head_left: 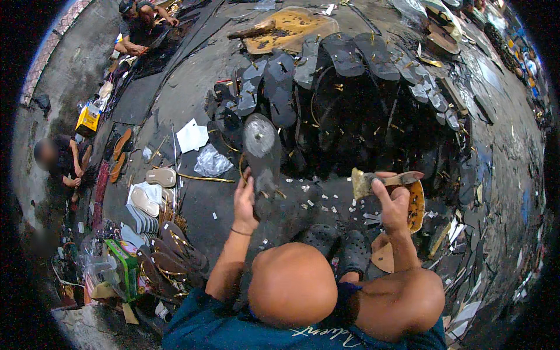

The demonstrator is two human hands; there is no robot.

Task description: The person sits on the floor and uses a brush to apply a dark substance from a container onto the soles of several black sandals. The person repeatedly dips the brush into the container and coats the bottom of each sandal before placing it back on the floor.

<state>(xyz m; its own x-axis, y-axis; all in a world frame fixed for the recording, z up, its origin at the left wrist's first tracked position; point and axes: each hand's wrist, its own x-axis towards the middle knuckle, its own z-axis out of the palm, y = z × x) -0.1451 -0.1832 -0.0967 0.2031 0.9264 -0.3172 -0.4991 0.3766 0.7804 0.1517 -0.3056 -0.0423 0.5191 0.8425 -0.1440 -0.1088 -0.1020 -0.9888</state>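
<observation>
My left hand [245,203] is closed on the edge of a dark sandal sole [263,162], which stands tilted up in front of me. A pale grey smeared patch covers the upper part of this sole, and loose strap ends stick out near its lower end. In my right hand [394,203] is a short brush [363,184] with a wooden handle and pale yellowish bristles pointing left, apart from the sole. Just beyond that hand sits an orange-yellow container [416,211] with dark stains, partly hidden by the hand.
Several dark soles [279,87] stand in an arc ahead. A stained yellow sheet [294,26] lies behind them. Left are a clear plastic bag [213,160], stacked beige insoles [144,202] and a green box [121,268]. Two people [140,26] sit farther left. Small white scraps [309,203] litter the ground.
</observation>
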